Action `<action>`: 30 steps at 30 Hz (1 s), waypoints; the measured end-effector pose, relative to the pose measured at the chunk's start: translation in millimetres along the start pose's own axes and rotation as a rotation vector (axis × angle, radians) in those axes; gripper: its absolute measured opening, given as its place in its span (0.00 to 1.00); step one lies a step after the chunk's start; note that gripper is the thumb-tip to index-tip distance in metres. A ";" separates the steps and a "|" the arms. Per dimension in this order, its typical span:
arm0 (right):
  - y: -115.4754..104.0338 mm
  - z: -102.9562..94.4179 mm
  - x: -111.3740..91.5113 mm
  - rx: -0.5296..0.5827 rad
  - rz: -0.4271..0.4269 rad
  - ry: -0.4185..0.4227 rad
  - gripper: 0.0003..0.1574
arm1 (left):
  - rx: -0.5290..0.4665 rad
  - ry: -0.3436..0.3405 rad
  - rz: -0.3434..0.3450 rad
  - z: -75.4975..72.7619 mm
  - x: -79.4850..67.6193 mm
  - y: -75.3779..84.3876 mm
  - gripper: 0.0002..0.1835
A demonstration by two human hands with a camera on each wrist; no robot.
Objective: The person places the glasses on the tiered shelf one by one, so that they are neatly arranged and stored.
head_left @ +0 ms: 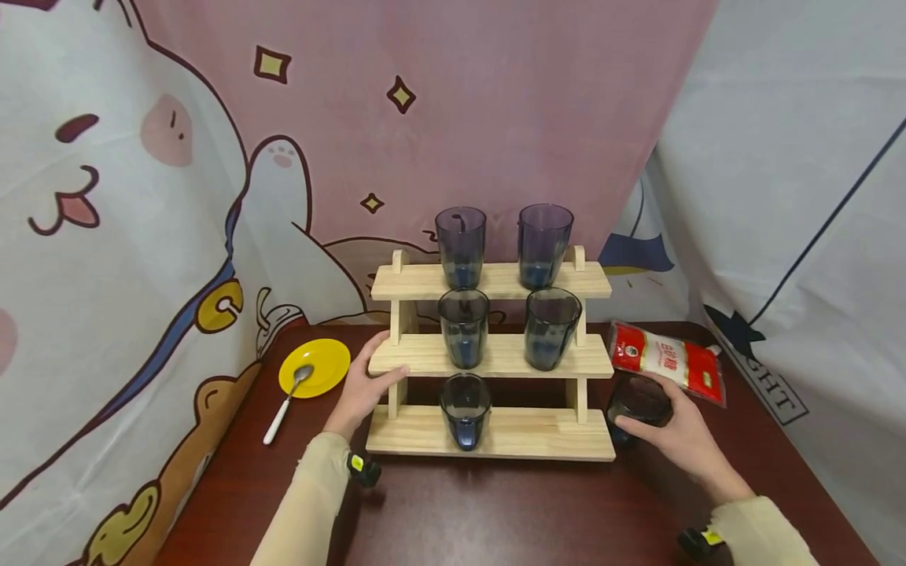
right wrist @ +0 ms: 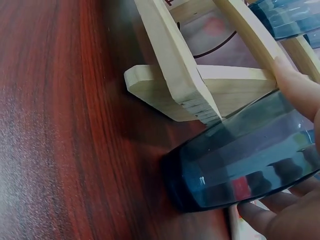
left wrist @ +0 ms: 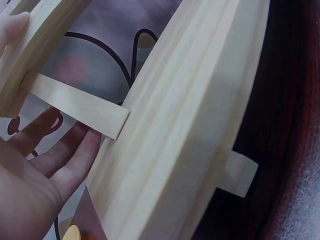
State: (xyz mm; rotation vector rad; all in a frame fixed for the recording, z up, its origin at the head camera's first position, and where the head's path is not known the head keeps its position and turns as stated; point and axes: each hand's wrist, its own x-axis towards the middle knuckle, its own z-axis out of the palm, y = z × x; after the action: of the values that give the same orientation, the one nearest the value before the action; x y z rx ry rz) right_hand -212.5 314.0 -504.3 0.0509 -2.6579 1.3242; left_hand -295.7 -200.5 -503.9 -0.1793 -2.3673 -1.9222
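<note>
A three-tier wooden shelf (head_left: 495, 358) stands on the table. My left hand (head_left: 366, 389) grips the left end of its middle tier, thumb over the board and fingers behind; the left wrist view shows this hand (left wrist: 47, 165) beside the wooden upright (left wrist: 75, 102). To the right of the shelf, my right hand (head_left: 675, 432) holds a dark tinted glass (head_left: 640, 401) around its upper part. In the right wrist view the glass (right wrist: 240, 160) stands with its base at the table, close to the shelf's bottom right corner. Another glass (head_left: 465, 413) sits on the bottom tier.
Two glasses stand on the middle tier, including a right one (head_left: 550, 330), and two on top, including a left one (head_left: 461, 248). A red and white packet (head_left: 668, 358) lies behind my right hand. At left, a spoon (head_left: 286, 405) rests on a yellow plate (head_left: 329, 365).
</note>
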 end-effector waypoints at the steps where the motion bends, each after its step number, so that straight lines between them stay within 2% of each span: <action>1: 0.0 0.0 -0.2 -0.003 0.000 0.005 0.63 | -0.002 -0.002 -0.001 0.1 0.0 0.5 0.41; 8: 0.6 -0.4 -3.3 -0.027 -0.003 0.068 0.59 | -0.002 -0.012 -0.039 1.6 0.2 5.7 0.42; 14: 3.7 -5.6 -8.4 -0.028 0.057 0.128 0.57 | 0.004 -0.021 -0.082 1.0 2.7 8.2 0.44; 18: 3.2 -12.4 -12.3 -0.047 0.091 0.164 0.56 | 0.003 -0.016 -0.065 1.0 3.5 7.0 0.43; 21: -1.5 -18.9 -15.4 -0.021 0.098 0.194 0.56 | 0.000 -0.006 -0.040 1.4 2.7 6.1 0.42; 30: -29.1 -33.8 -24.0 0.093 0.046 0.240 0.54 | 0.013 0.009 -0.015 1.4 -0.7 3.1 0.40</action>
State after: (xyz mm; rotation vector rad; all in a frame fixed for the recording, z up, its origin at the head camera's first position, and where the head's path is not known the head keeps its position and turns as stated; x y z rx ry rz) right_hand -181.1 322.2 -465.4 -0.1491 -2.4109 1.3718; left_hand -294.5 -198.6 -501.3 -0.1521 -2.3817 -1.9096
